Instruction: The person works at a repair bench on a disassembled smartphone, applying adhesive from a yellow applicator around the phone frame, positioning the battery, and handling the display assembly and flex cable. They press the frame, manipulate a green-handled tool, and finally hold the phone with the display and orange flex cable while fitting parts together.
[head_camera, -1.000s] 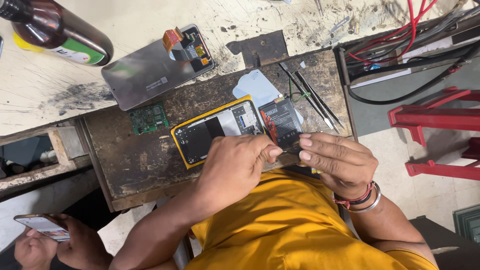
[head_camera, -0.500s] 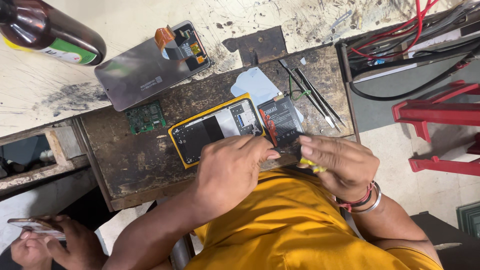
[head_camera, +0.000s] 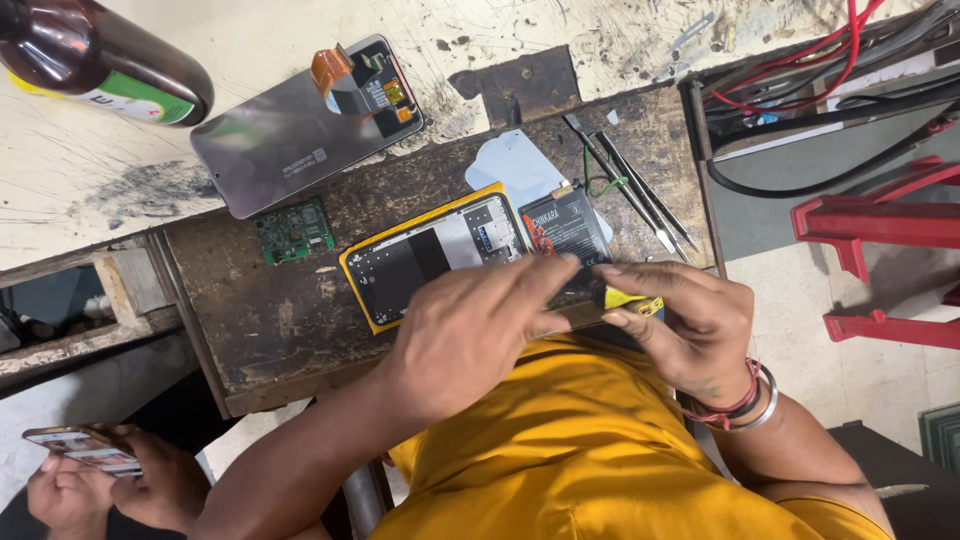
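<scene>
An opened phone body with a yellow rim (head_camera: 430, 255) lies on the dark wooden bench (head_camera: 290, 320). A black battery (head_camera: 568, 228) rests at its right end. My left hand (head_camera: 470, 330) reaches across, its fingers pressed on the battery's near end. My right hand (head_camera: 685, 320), with bangles at the wrist, pinches the same end from the right, where a yellow strip (head_camera: 632, 299) shows between the fingers. The battery's near edge is hidden under both hands.
A detached grey screen panel with an orange flex cable (head_camera: 300, 130), a small green circuit board (head_camera: 293, 230), tweezers and thin tools (head_camera: 640, 195) and a brown bottle (head_camera: 100, 60) lie around. Red and black cables (head_camera: 830, 70) are at right. Another person's hands hold a phone (head_camera: 85, 450) at lower left.
My two hands have closed together over the battery's near end, and the yellow strip has come into sight. The view shifted slightly; the bench items stayed put.
</scene>
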